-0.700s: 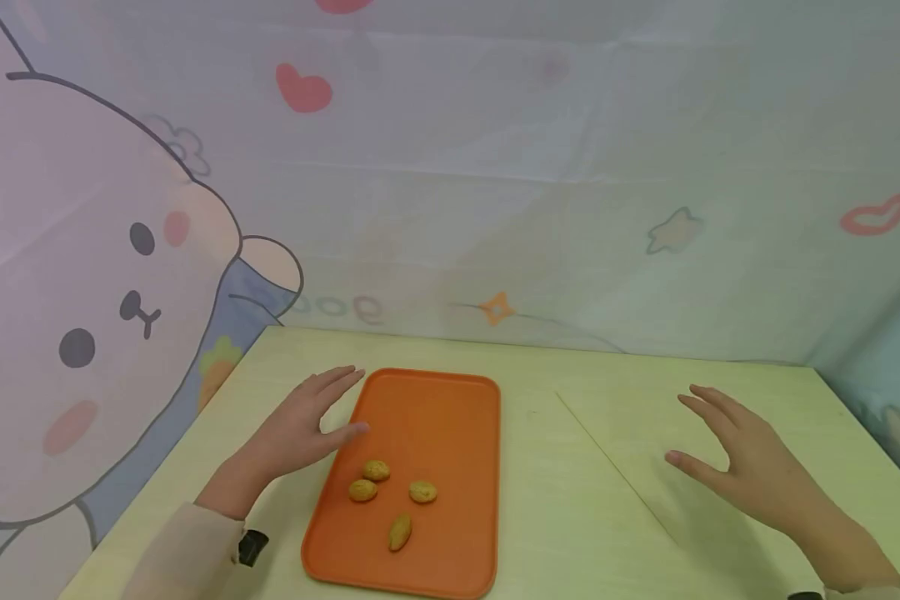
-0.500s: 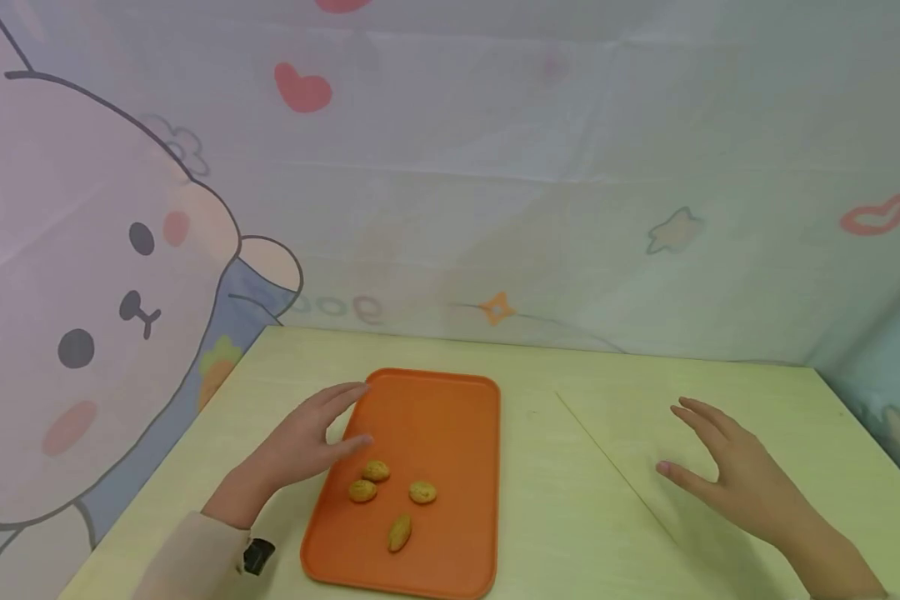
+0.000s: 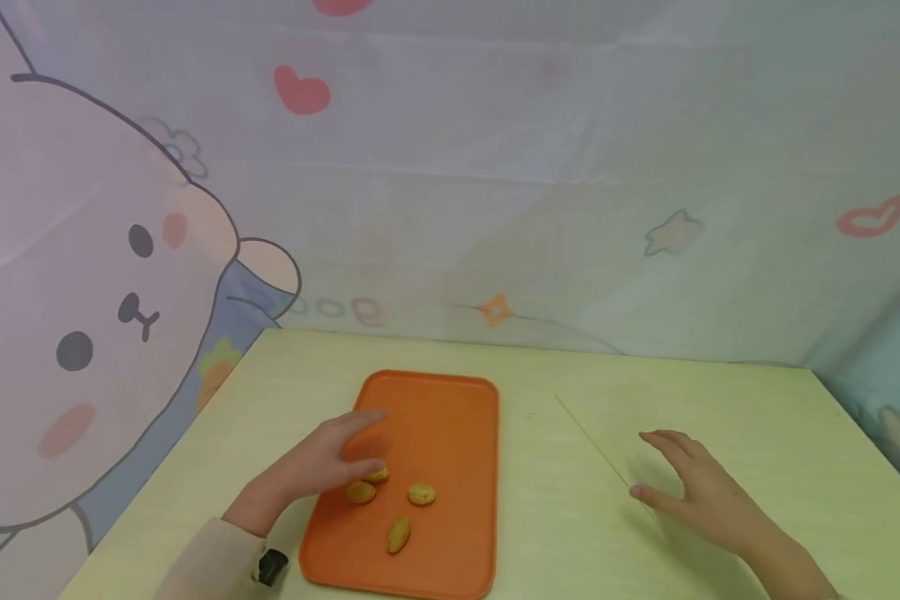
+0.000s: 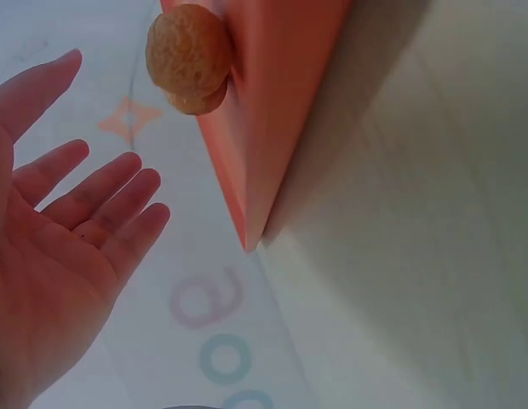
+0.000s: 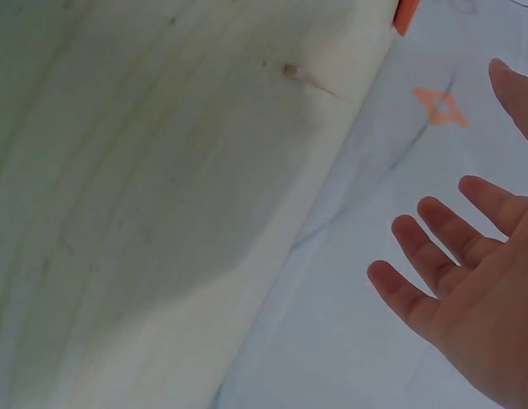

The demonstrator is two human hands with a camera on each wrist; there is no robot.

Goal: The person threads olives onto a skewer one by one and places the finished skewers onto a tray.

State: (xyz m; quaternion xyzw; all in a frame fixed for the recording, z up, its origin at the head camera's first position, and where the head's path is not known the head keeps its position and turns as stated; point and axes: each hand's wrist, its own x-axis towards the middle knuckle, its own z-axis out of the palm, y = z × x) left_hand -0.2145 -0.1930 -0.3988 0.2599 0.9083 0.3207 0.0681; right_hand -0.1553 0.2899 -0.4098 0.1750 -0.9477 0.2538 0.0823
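My left hand point(image 3: 318, 460) hovers over the left side of an orange tray point(image 3: 450, 442), fingers extended and thumb apart, holding nothing. On the tray lie several yellow-brown, wrinkled, nut-like pieces point(image 3: 422, 493). One of them, a longer pointed piece point(image 3: 398, 534), sits nearest the front. The left thumb partly covers the rearmost piece point(image 3: 377, 476). In the left wrist view, a rounded wrinkled piece point(image 4: 189, 53) shows beyond the tray wall point(image 4: 285, 102), apart from the hand. Above the table to the right, my right hand point(image 3: 712, 504) is spread loosely and holds nothing.
The pale yellow-green table point(image 3: 570, 533) ends at a printed cloth point(image 3: 450, 208) behind it. A thin straight pale line point(image 3: 588, 437) runs across the table between tray and right hand; I cannot tell whether it is a stick or a seam.
My left hand has moved right and toward the front, now over the tray's left side. The right hand has come left and lower, nearer the thin line. The nut-like pieces stay put.
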